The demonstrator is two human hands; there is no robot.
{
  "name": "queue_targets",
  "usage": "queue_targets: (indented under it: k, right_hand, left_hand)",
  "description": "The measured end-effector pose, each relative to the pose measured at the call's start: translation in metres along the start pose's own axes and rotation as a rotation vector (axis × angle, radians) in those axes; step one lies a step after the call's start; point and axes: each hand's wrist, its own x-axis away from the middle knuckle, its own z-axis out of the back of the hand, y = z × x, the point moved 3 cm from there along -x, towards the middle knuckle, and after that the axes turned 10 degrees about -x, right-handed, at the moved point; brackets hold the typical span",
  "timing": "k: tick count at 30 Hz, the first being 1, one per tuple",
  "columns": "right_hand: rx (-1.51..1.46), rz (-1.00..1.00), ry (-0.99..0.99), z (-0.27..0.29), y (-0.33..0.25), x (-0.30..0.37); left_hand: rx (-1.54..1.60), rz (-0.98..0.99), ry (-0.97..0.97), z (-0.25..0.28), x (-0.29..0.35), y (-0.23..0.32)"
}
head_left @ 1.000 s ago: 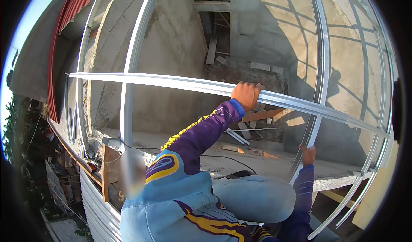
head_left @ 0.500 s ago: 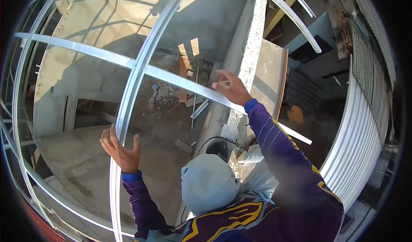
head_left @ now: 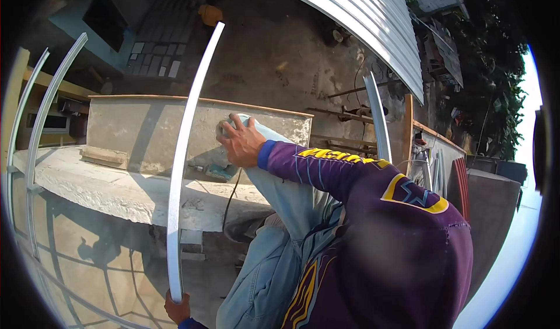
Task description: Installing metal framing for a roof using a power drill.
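A long silver metal channel (head_left: 185,136) runs from the bottom of the view up past the ledge, its far end free. My left hand (head_left: 177,307) is closed round this channel at the lower edge, with part of the hand hidden behind the metal. On my bent knee, in light blue jeans (head_left: 271,206), rests my right hand (head_left: 240,142), fingers spread and curled over it, holding nothing. Just left of that knee, a teal power tool (head_left: 223,172) lies on the ledge, partly covered by the hand. A dark cord (head_left: 233,197) trails down from it.
A rough concrete ledge (head_left: 105,192) crosses below a wood-edged slab (head_left: 122,122). Curved metal channels (head_left: 52,101) rise at left; another channel (head_left: 378,119) stands at right. Corrugated roofing (head_left: 373,19) spans the upper right. The ground lies far below, with an orange object (head_left: 210,15).
The view has swung to the right. My right hand has gone from beside the crossing channel to my knee. My left hand has left the lengthwise channel and now grips the crossing one.
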Motion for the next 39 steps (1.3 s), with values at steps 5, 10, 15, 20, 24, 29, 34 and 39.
queue_targets:
  k: [5,10,15,20,24,29,34,39]
  right_hand:
    - [-0.014,-0.114,0.041,-0.016,-0.007,0.015]
    - [-0.024,-0.088,0.050,-0.013,-0.010,0.023]
    - [-0.148,-0.094,0.056,-0.012,-0.003,0.019]
    - [-0.231,-0.072,0.065,0.000,0.005,0.028]
    - [-0.301,-0.085,0.185,-0.003,0.018,0.039]
    - [-0.298,-0.119,0.156,0.001,0.019,0.044]
    - [-0.283,-0.116,0.201,0.002,0.022,0.049]
    - [-0.313,-0.092,0.329,0.004,0.034,0.061]
  left_hand:
    - [-0.166,0.155,-0.495,0.013,-0.023,0.006]
    - [-0.115,0.170,-0.449,0.006,-0.038,-0.012]
    - [-0.222,0.163,-0.370,-0.035,-0.070,-0.118]
    - [-0.411,0.110,-0.377,-0.041,-0.080,-0.155]
    - [-0.358,0.144,-0.442,-0.039,-0.088,-0.152]
    - [-0.378,0.047,-0.448,-0.045,-0.089,-0.158]
    - [-0.451,0.105,-0.449,-0.047,-0.096,-0.166]
    - [-0.497,0.087,-0.410,-0.043,-0.101,-0.164]
